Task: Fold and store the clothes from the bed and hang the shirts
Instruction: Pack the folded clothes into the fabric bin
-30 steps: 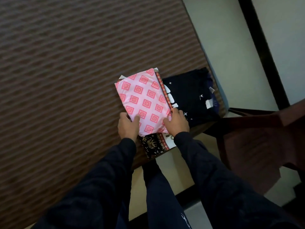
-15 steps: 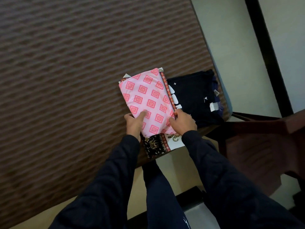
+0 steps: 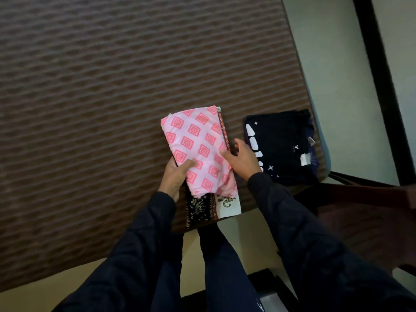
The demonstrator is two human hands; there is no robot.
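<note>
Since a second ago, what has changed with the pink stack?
The left hand now grips the pink folded cloth and lifts it away from the dark folded shirt. The right hand has released it, fingers open. The dark shirt stayed on the bed.

White lettering on the folded dark shirt (image 3: 279,145) is partly hidden and unreadable.

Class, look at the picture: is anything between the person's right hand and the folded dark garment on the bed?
Nothing visible: the right hand hovers beside the dark garment, with only bare bedspread between.
</note>
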